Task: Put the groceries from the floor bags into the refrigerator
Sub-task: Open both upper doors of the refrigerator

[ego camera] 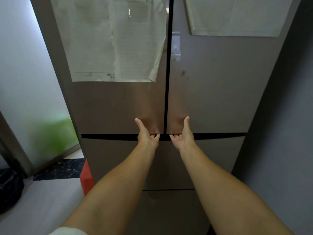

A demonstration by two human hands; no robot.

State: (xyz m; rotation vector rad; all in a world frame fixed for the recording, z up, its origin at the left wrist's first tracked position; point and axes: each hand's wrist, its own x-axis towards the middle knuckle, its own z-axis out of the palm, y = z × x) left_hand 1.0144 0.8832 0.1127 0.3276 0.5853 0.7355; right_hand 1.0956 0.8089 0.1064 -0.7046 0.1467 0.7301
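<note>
A tall brown-grey refrigerator fills the view, with its two upper doors closed. My left hand (pixel 147 135) grips the bottom edge of the left upper door (pixel 118 106), fingers hooked under it and thumb up against the panel. My right hand (pixel 183 134) grips the bottom edge of the right upper door (pixel 216 99) the same way. The hands sit either side of the centre seam. Lower drawers (pixel 169 160) are closed below. No groceries or bags of food show.
Paper sheets (pixel 116 41) are stuck on the left door, another sheet (pixel 235 16) on the right door. A red object (pixel 86 177) stands on the floor by the fridge's left corner. A black bag (pixel 9 189) lies far left. A grey wall (pixel 279 150) flanks the right.
</note>
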